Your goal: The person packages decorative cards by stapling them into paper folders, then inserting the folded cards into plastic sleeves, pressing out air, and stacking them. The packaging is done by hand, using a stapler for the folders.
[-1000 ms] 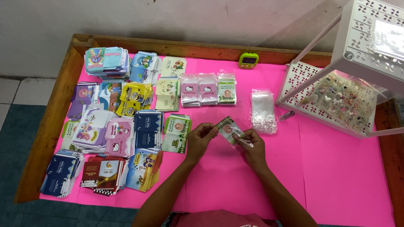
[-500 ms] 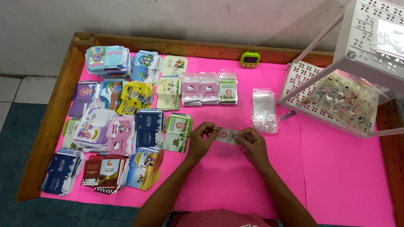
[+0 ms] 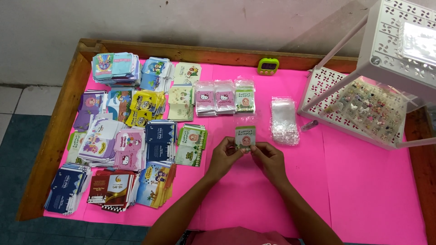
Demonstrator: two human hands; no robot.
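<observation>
Both hands up over the middle of the pink counter (image 3: 363, 190), close together, each pinching the same small card. Left hand (image 3: 225, 156) has the lower left corner, right hand (image 3: 268, 159) has the lower right; fingertips nearly meet under it. Small green card in a clear sleeve (image 3: 245, 137) is held upright facing the camera, lifted off the surface, cartoon face printed on it, just in front of the stack of empty clear sleeves (image 3: 284, 120).

Around it:
- row of three already-sleeved cards (image 3: 225, 96) lying flat just beyond the held one, two pink, one green
- stack of green cards (image 3: 191, 143) just left of the left hand
- more card stacks fill the left half: dark blue stack (image 3: 160, 138), pink stack (image 3: 128, 147), yellow stack (image 3: 143, 106), red/white stack (image 3: 113, 188)
- small green timer (image 3: 268, 66) at the far edge against the wooden rim (image 3: 54, 136)
- white perforated rack (image 3: 390, 77) on the right, its lower tray covered with small trinkets (image 3: 368, 109); too small to tell what they are

Forearms come in from the bottom edge, apart at the elbows, converging at the card
</observation>
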